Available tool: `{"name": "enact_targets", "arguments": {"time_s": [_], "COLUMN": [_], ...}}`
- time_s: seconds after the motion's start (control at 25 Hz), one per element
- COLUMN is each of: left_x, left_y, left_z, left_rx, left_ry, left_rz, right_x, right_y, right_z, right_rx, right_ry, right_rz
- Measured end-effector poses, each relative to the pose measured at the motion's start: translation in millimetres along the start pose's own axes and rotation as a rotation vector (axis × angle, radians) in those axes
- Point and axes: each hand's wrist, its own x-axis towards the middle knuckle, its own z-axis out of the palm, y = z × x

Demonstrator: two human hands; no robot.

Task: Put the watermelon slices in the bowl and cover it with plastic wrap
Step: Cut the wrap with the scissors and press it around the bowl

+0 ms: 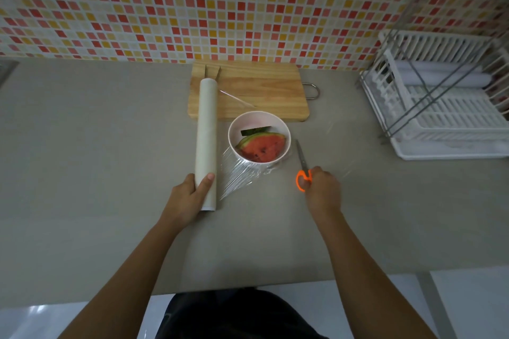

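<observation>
The left hand (190, 195) grips the near end of the roll of plastic wrap (206, 132), with the thumb over the top and the fingers curled under it. The roll lies lengthwise on the worktop (96, 146), and its far end rests on the cutting board (256, 88). Its outer surface is plain off-white.

The right hand (321, 187) holds the scissors (303, 170) by their orange handles, fingers curled round the loops. The blades are together and point away from the person, just right of the bowl.

Between the two hands, a sheet of clear film (237, 176) stretches from the roll to the near side of the bowl (256, 120), wrinkled and shiny where it clings to the wall. Whether it covers the bowl's mouth cannot be told.

The white bowl stands on the worktop just beyond the hands, touching the near edge of the cutting board. A red watermelon slice (263, 147) lies in it, with a second piece (254, 131) showing dark rind behind.

A white dish rack (440, 113) stands at the far right, against a wall (192, 3) of red, orange and yellow tiles.
</observation>
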Motion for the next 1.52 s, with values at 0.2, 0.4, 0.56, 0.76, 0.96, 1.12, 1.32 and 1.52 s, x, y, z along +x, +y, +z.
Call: {"name": "enact_targets", "arguments": {"time_s": [0.2,0.4,0.56,0.76,0.96,1.12,1.32,1.52], "left_x": [2,5,3,3,-9,-15,-17,-15], "left_y": [0,1,12,20,23,24,22,26], "left_z": [1,-2,-4,-15,-20,-23,-24,-24], "left_rx": [-0.008,-0.021,-0.052,-0.081,-0.124,-0.124,-0.139,-0.145], "left_ry": [0.000,-0.014,-0.043,-0.033,-0.069,-0.085,-0.093,-0.088], "left_rz": [0.005,0.023,0.014,0.018,0.001,-0.017,-0.031,-0.041], "right_x": [-6,-58,-103,-135,-146,-154,-173,-165], "right_y": [4,-36,-66,-77,-81,-85,-78,-89], "right_z": [-10,-9,15,38,41,36,39,42], "right_rx": [0.199,0.876,1.057,1.143,1.051,1.028,1.082,1.106], "right_ry": [0.114,-0.060,-0.255,-0.272,-0.332,-0.426,-0.495,-0.529], "right_rz": [0.028,-0.088,-0.071,0.077,0.110,0.205,0.227,0.221]}}
